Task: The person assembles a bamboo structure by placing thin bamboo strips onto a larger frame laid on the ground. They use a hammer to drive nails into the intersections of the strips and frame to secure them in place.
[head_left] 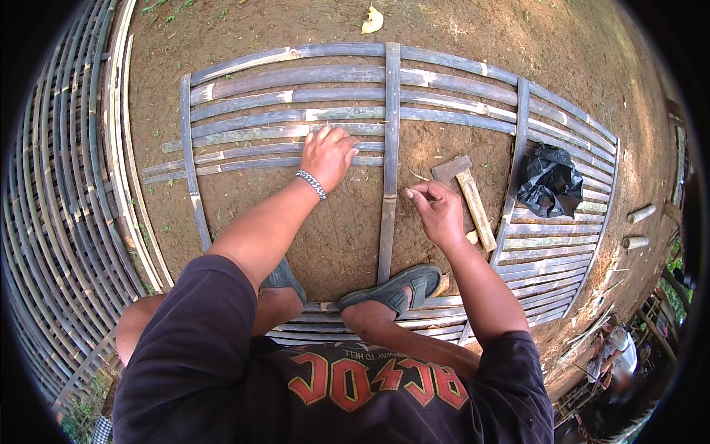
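A bamboo slat frame (392, 111) lies flat on the ground before me, its dark slats running crosswise under upright strips. My left hand (328, 157), fingers bent, grips a bamboo slat (259, 136) just left of the middle strip. To the right of that strip, my right hand (440, 213) is closed in a pinch of thumb and forefinger. Whatever is between those fingertips is too small to make out. Beside the right hand a hammer (477, 207) with a blocky head and pale wooden handle lies on the soil.
A crumpled black plastic bag (551, 181) sits on the frame's right-hand slats. Another long slatted bamboo panel (55, 185) stretches along the left, with pale loose strips (122, 148) beside it. My sandalled foot (392, 288) is by the middle strip. Another person (615, 351) is at far right.
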Demonstrator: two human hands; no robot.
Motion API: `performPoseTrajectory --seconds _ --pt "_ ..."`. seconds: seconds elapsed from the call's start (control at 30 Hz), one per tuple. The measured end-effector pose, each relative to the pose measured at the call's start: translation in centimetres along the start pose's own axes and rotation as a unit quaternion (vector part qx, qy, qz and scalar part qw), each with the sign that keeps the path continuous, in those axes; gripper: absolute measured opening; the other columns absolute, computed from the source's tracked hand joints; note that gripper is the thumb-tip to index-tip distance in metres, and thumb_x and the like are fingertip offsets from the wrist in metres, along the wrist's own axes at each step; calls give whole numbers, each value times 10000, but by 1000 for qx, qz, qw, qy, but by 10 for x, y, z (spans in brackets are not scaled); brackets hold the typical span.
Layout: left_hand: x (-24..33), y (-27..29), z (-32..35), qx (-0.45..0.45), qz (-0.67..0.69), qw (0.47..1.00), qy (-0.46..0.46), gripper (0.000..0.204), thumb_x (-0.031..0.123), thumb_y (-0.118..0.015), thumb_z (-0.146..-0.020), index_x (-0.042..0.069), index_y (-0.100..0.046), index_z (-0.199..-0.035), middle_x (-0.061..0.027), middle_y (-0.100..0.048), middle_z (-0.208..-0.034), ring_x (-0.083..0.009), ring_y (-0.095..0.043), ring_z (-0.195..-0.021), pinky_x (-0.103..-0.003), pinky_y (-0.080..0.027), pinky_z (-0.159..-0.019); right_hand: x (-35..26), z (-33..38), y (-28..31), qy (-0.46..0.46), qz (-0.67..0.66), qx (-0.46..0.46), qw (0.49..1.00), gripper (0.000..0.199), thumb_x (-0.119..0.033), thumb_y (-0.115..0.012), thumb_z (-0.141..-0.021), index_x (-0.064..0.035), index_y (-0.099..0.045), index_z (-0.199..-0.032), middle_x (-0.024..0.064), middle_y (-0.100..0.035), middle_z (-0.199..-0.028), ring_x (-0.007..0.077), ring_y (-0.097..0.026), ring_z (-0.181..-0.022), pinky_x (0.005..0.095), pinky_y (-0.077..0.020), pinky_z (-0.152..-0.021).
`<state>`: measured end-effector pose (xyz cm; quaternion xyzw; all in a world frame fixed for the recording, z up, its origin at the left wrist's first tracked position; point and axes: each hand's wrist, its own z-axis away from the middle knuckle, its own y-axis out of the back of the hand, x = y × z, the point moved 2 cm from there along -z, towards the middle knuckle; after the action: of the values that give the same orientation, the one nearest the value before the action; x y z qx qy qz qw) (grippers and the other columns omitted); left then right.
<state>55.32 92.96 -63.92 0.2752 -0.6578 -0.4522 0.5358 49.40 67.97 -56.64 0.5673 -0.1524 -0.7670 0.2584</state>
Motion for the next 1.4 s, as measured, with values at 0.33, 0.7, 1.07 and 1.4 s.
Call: performPoseTrajectory --seconds 0.33,0.7,1.07,1.4 --pt "-1 -1 1 5 13 1000 0 182 226 -742 -883 146 -762 -1045 5 -665 -1039 -223 -592 -1042 -417 -437 -914 1 0 -6 -12 3 -16 1000 101 -116 -762 -901 -25 -755 -944 127 -746 -897 250 -706 -793 347 -548 -726" --pt "34 14 7 15 139 990 -3 271 212 -779 -844 110 -746 -1093 -64 -683 -1067 -273 -610 -1068 -419 -471 -945 6 -4 -23 -133 -155 -10 979 125 -130 -771 -923 -10 -766 -959 41 -720 -827 83 -621 -746 261 -503 -683" --pt "78 -5 22 -42 372 922 97 281 113 -721 -871 35 -712 -1141 -130 -752 -997 -289 -723 -925 -388 -561 -880 20 -7 -41 -86 -224 21 971 146 -89 -776 -911 -6 -772 -1030 44 -669 -903 89 -618 -786 253 -505 -718" --pt "59 -32 4 74 247 962 89 97 197 -750 -875 101 -765 -877 -51 -764 -953 -238 -687 -916 -393 -445 -897 47 -9 -33 -139 -232 50 961 320 -139 -801 -893 16 -731 -1165 18 -675 -911 71 -596 -784 243 -518 -737"
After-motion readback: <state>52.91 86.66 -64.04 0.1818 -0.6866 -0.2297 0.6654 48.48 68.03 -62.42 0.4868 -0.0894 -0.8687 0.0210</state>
